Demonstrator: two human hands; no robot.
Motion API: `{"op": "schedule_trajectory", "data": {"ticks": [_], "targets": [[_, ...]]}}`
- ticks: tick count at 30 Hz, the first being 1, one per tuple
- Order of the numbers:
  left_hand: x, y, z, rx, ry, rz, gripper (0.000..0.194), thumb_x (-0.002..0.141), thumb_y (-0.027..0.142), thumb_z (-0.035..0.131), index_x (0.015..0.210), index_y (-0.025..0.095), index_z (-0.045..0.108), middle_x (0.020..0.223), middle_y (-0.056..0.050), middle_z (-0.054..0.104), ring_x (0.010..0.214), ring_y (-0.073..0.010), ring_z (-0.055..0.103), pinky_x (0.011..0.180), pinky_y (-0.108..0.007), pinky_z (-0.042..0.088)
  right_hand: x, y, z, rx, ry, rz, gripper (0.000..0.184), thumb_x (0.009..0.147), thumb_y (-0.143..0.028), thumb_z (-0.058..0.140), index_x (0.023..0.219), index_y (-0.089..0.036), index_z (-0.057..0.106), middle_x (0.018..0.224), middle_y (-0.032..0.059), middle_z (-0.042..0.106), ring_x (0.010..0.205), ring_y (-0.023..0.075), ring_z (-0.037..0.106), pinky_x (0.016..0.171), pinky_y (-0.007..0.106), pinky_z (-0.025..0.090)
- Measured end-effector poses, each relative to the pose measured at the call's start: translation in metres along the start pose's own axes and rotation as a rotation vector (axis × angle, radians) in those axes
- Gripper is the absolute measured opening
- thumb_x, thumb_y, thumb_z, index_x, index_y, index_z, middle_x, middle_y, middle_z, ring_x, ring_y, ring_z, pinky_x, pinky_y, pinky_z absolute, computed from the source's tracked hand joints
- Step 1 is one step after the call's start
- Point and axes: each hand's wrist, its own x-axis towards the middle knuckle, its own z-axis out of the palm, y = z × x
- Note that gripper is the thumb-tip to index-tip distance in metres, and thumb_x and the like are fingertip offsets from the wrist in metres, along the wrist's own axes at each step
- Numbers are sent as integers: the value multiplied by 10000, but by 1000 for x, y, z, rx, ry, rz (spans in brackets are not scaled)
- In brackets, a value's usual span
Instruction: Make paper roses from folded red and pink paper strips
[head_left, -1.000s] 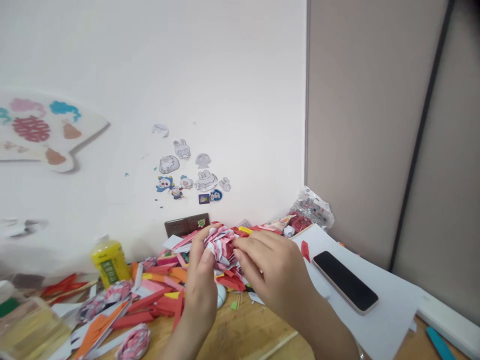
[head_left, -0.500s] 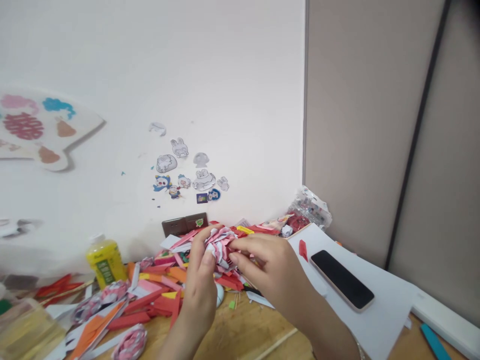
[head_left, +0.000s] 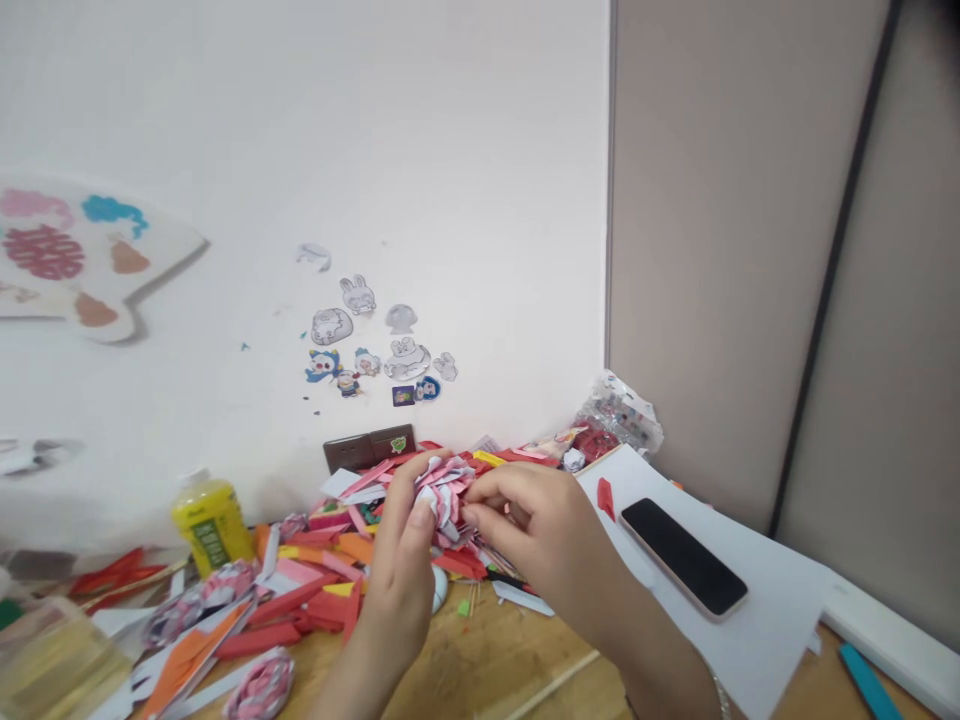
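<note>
A pink and white folded paper flower (head_left: pixel 448 492) is held up over the table. My left hand (head_left: pixel 405 545) wraps round its left side, thumb in front and fingers behind. From the right, my right hand (head_left: pixel 529 515) pinches at the flower's edge with thumb and forefinger; its other fingers are curled under. Behind and below lies a heap of red, orange, pink and white paper strips (head_left: pixel 300 600). Another pink and white paper roll (head_left: pixel 261 685) rests at the front left.
A yellow bottle (head_left: pixel 213 525) stands left of the heap. At right, a phone (head_left: pixel 684 556) and a small red paper piece (head_left: pixel 606 498) lie on a white sheet (head_left: pixel 772 640). A brown box (head_left: pixel 369 448) leans at the wall. A teal strip (head_left: pixel 870 680) lies front right.
The flower has turned slightly and shifted a little right in my left hand. My right hand's fingers have curled in closer at its edge.
</note>
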Motion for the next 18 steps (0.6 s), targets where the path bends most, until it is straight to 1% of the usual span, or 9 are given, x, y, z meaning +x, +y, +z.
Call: {"op": "schedule_trajectory", "data": {"ticks": [3, 6, 11, 13, 16, 18], "targets": [[0, -1, 0, -12, -4, -12, 355, 829, 493, 437, 1085, 262, 517, 1148, -33, 529, 1129, -260, 432, 979, -419, 282, 0, -1, -1, 44, -21, 47, 93, 770, -118, 612, 706, -184, 609, 641, -49, 599, 592, 81, 508, 582, 184, 359], [0, 0, -1, -26, -8, -7, 355, 826, 496, 437, 1076, 259, 519, 1145, -37, 529, 1116, -261, 440, 966, -422, 297, 1, -4, -3, 84, -35, 60, 93, 774, -129, 611, 694, -177, 615, 618, -47, 579, 575, 80, 484, 562, 185, 348], [2, 2, -1, -22, 30, -38, 356, 816, 504, 445, 1067, 261, 514, 1120, -34, 537, 1106, -260, 445, 969, -422, 291, 3, -5, -4, 142, -108, 61, 197, 847, -152, 508, 678, -176, 606, 573, -53, 521, 556, 74, 456, 544, 191, 334], [2, 1, -2, -7, 40, -47, 354, 813, 501, 449, 1066, 263, 517, 1123, -32, 536, 1108, -260, 444, 966, -418, 294, 3, -4, -3, 177, -116, 110, 172, 838, -151, 511, 698, -180, 606, 572, -58, 506, 546, 69, 445, 527, 185, 331], [2, 0, -2, 0, 23, -20, 352, 809, 505, 453, 1055, 265, 529, 1110, -27, 546, 1096, -253, 456, 943, -398, 321, 2, -1, -2, 294, -122, 207, 78, 804, -164, 552, 757, -183, 611, 588, -62, 511, 526, 61, 432, 491, 168, 328], [2, 0, -2, -16, 9, -9, 356, 809, 511, 452, 1054, 265, 531, 1108, -27, 547, 1093, -253, 460, 943, -397, 322, 1, 0, -1, 354, -139, 237, 64, 791, -173, 567, 744, -176, 610, 588, -60, 516, 517, 57, 424, 475, 160, 325]]}}
